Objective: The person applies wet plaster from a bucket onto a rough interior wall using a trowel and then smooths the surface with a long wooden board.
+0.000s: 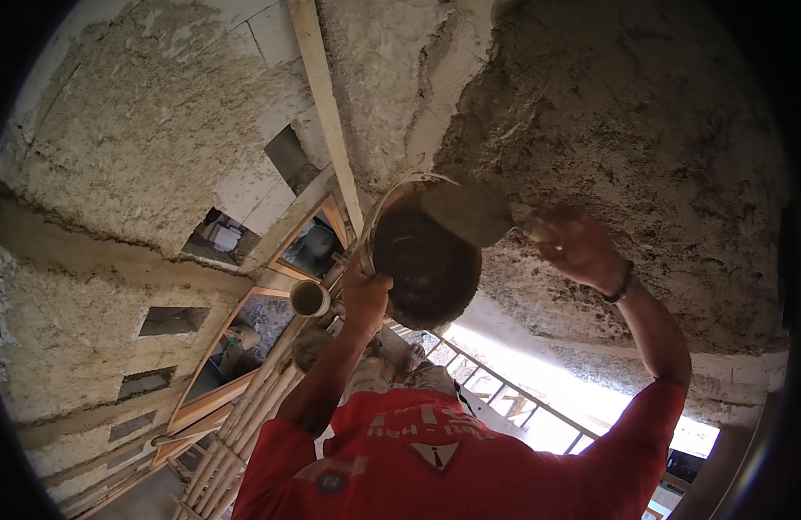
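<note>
My left hand is closed on the rim of a round bucket with dark, wet material inside. My right hand grips a trowel, its fingers wrapped at the handle; the broad, mud-coated blade is over the bucket’s upper right part. To the right of both, the rough wall bears dark, damp-looking plaster, with a paler strip toward the middle.
A small pale bucket sits below left, by bamboo poles. A wooden batten runs up the wall. Square openings mark the left wall. A ladder-like railing borders a bright opening. My feet show below the bucket.
</note>
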`<action>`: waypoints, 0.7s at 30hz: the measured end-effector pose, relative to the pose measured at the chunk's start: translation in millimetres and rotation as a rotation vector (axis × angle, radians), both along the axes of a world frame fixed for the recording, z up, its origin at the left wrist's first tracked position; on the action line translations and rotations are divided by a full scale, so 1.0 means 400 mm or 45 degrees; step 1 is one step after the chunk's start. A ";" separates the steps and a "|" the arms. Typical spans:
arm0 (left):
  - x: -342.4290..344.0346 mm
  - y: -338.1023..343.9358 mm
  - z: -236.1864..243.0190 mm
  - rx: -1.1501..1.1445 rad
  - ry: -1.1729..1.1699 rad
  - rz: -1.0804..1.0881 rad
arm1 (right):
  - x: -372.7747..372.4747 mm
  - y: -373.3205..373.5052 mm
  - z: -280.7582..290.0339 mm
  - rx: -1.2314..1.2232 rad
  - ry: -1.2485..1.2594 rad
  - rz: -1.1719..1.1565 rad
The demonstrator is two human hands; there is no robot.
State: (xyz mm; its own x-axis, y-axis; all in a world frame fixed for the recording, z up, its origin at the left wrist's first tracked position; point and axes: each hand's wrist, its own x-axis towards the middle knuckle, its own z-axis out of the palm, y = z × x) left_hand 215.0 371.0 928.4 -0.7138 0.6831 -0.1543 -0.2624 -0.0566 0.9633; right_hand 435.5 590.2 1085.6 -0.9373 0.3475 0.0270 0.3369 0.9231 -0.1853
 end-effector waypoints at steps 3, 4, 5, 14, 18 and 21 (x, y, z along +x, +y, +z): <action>0.040 0.029 0.032 -0.021 0.091 -0.051 | -0.008 -0.046 -0.119 0.619 -0.112 0.006; 0.053 0.040 0.043 -0.026 0.075 -0.077 | -0.006 -0.047 -0.160 0.760 -0.109 0.011; 0.061 0.048 0.052 -0.034 0.069 -0.094 | -0.005 -0.045 -0.201 0.613 -0.161 -0.003; 0.083 0.074 0.024 0.096 0.010 -0.088 | 0.036 -0.093 -0.310 -0.325 -0.258 -0.051; 0.068 0.056 0.025 0.008 -0.016 -0.083 | 0.076 -0.089 -0.282 -0.480 -0.139 -0.139; 0.049 0.034 -0.007 -0.026 -0.064 -0.047 | 0.070 -0.088 -0.187 -0.517 -0.150 -0.151</action>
